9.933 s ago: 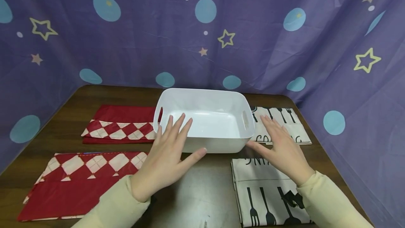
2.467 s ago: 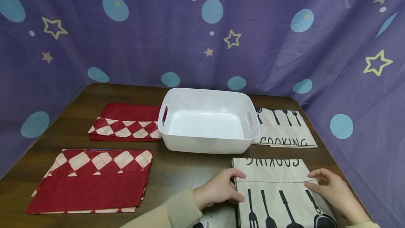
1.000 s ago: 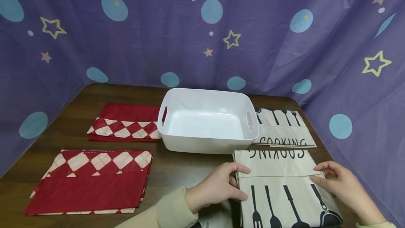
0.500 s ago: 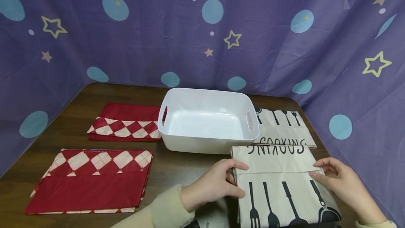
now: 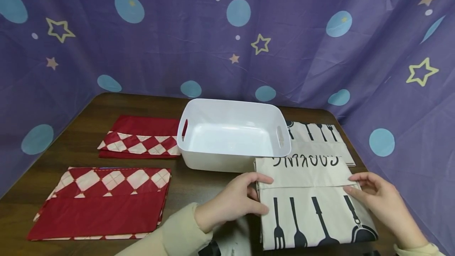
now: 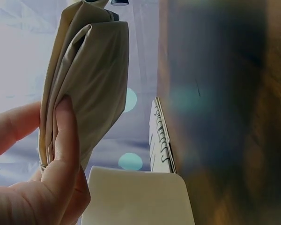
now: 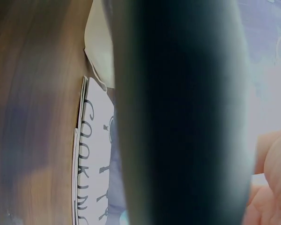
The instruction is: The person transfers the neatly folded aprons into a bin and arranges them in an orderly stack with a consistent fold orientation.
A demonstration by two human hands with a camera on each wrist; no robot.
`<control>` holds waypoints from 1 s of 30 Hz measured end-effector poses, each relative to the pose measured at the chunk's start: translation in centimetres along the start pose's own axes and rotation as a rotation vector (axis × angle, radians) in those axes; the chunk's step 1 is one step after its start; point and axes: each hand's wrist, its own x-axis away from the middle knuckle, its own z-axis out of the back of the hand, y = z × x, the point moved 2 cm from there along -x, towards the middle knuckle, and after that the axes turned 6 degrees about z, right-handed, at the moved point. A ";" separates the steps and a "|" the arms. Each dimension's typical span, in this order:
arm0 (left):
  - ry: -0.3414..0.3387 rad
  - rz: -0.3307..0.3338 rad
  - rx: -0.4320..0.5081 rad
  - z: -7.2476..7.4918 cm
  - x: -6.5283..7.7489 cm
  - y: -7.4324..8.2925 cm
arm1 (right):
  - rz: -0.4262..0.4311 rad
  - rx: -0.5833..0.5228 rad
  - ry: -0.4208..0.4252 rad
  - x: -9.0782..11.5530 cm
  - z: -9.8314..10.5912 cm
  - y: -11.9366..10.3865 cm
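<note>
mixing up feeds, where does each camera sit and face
Head: on the head, facing forward and down at a folded cream cloth printed with black cutlery; left hand, right hand, pale sleeves show.
Left wrist: on that wrist, facing the held cloth and glossy white rectangular tub; left fingers show.
Right wrist: on that wrist, facing another cream cloth lettered COOKING; right hand partly shows.
Head and left wrist share the tub.

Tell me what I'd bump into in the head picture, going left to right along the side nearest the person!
Red cloth → left hand → white cloth → right hand.
</note>
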 end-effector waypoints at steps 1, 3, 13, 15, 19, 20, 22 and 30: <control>0.001 -0.003 0.000 0.1 0.0 0.0 | 0.004 -0.011 0.004 0.0 -0.1 -0.1; 0.001 -0.007 -0.002 0.3 0.0 0.0 | 0.009 -0.042 0.012 -0.1 -0.2 -0.3; 0.018 -0.017 0.003 1.2 0.2 0.2 | 0.000 -0.139 0.065 -0.3 -0.7 -1.2; 0.019 -0.015 0.013 1.5 0.2 0.2 | 0.005 -0.159 0.078 -0.4 -0.9 -1.4; 0.022 -0.024 0.039 1.9 0.4 0.2 | 0.005 -0.222 0.100 -0.6 -1.3 -1.9; 0.023 -0.026 0.046 2.1 0.4 0.2 | 0.001 -0.227 0.106 -0.6 -1.4 -2.0; 0.026 -0.037 0.055 2.3 0.5 0.2 | -0.009 -0.235 0.115 -0.7 -1.5 -2.1; 0.029 -0.039 0.129 3.1 0.8 0.4 | -0.046 -0.231 0.141 -1.2 -1.9 -2.8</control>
